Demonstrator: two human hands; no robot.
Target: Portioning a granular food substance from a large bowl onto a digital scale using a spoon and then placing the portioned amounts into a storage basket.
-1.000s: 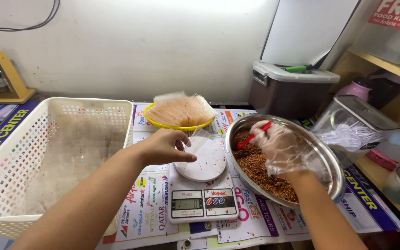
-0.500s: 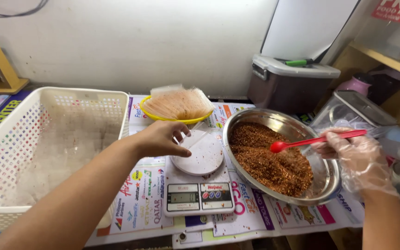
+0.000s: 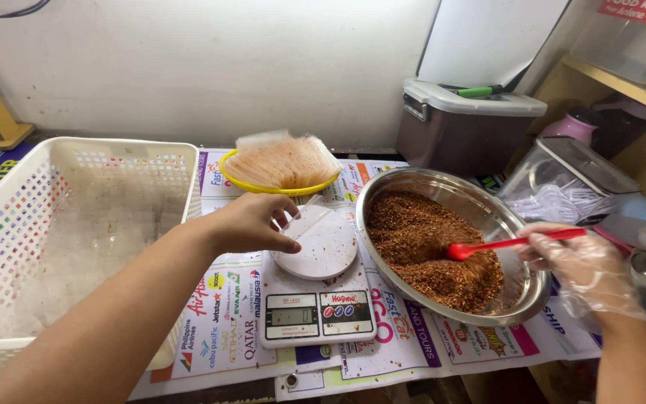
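Observation:
My left hand [image 3: 252,223] rests over the left edge of the white round plate of a small digital scale [image 3: 315,310]. Its fingertips pinch what looks like a small clear plastic bag [image 3: 306,202], which is hard to make out. My right hand [image 3: 585,265], in a clear plastic glove, holds the handle end of a red spoon [image 3: 510,243]. The spoon's head is dug into red-brown flakes [image 3: 428,247] that fill a wide metal bowl [image 3: 517,288] right of the scale.
A white plastic basket [image 3: 61,224] stands at the left. A yellow bowl [image 3: 278,183] holding clear bags sits behind the scale. A grey lidded bin [image 3: 465,120] and a clear box [image 3: 570,183] stand at the back right. Printed paper covers the table.
My right hand has pulled back from inside the bowl to its right rim and now grips the spoon by its handle end. The spoon's head has dipped into the flakes. My left hand stays put.

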